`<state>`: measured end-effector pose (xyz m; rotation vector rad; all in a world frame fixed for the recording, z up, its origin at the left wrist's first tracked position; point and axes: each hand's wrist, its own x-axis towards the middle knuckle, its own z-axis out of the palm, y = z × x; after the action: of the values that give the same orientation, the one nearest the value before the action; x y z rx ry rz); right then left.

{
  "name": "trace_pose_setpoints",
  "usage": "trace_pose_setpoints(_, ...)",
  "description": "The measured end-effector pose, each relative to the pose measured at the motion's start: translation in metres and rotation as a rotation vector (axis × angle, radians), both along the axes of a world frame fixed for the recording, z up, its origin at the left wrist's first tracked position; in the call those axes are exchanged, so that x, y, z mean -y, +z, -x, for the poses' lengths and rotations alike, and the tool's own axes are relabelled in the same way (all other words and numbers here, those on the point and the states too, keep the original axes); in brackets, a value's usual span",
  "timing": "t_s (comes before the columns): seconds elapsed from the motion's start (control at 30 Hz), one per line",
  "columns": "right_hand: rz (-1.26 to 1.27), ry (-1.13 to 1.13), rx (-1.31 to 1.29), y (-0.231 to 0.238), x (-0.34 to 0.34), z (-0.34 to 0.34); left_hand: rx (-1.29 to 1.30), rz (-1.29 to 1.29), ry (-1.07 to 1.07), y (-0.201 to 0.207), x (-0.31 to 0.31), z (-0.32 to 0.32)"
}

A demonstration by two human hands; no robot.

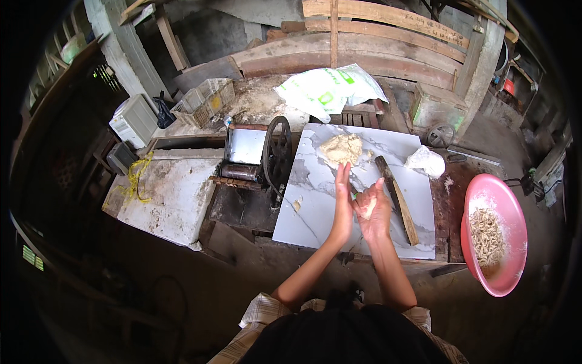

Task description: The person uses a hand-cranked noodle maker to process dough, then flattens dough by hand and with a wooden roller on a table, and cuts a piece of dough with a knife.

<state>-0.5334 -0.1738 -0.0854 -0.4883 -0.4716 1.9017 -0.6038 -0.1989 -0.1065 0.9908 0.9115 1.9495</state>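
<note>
1. Flat, with straight fingers close together, the left hand (343, 203) grips nothing visible; beside it the right hand (374, 211) is turned palm up, fingers partly curled. A pale patch shows in that palm, but I cannot tell whether it is a held lump or a smear.
2. Beyond the left fingertips, on the far part of the work slab, lies a pale yellow, lumpy mound of dough (341, 147); whether the fingertips touch it cannot be told. A small pale scrap (297, 205) lies near the slab's left edge.
3. Around it, from large to small: the white, grey-veined square slab (312, 225); a pink round basin (516, 212) at the right; a dark metal roller machine (245, 145) to the left; a white and green sack (324, 88) behind; a long brown wooden bar (397, 200) lying just right of the right hand; a white crumpled bundle (425, 162) at the right edge.
4. Slab smooth; basin floury inside, holding pale finger-shaped pieces (487, 238); machine fitted with a spoked wheel (277, 148); sack creased; bar straight, darker at its far end.
</note>
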Motion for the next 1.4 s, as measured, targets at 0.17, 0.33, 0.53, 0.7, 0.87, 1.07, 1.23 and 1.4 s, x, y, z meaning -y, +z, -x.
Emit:
trace_pose_setpoints(0.17, -0.608, -0.257, 0.587, -0.007, 0.011, 0.008, 0.053, 0.012, -0.101, 0.019, 0.0, -0.013)
trace_pose_setpoints(0.33, -0.537, -0.462, 0.91, 0.002, 0.016, -0.001, 0.184, 0.081, -0.118, 0.005, 0.019, -0.031)
trace_pose_setpoints(0.53, -0.653, -0.271, 0.802, -0.003, 0.023, -0.002, 0.934, 0.283, -0.044, -0.032, 0.003, 0.015)
trace_pose_setpoints(0.7, -0.638, 0.005, 0.781, -0.049, 0.022, 0.004, 1.049, 0.044, -0.402, -0.064, 0.002, 0.057)
trace_pose_setpoints(0.87, -0.257, 0.276, 0.598, -0.072, 0.03, 0.008, 0.447, 0.235, -0.23, -0.061, 0.004, 0.039)
trace_pose_setpoints(1.07, -0.258, 0.022, 0.596, -0.078, 0.027, 0.007, -0.269, 0.255, -0.397, -0.074, 0.015, 0.064)
trace_pose_setpoints(1.23, -0.276, 0.035, 0.686, -0.102, 0.005, 0.009, -0.192, 0.248, -0.235, -0.1, 0.02, 0.068)
trace_pose_setpoints(1.4, -0.825, 0.004, 1.435, -0.14, -0.034, 0.0, -0.66, 0.493, -0.167, -0.12, 0.005, 0.075)
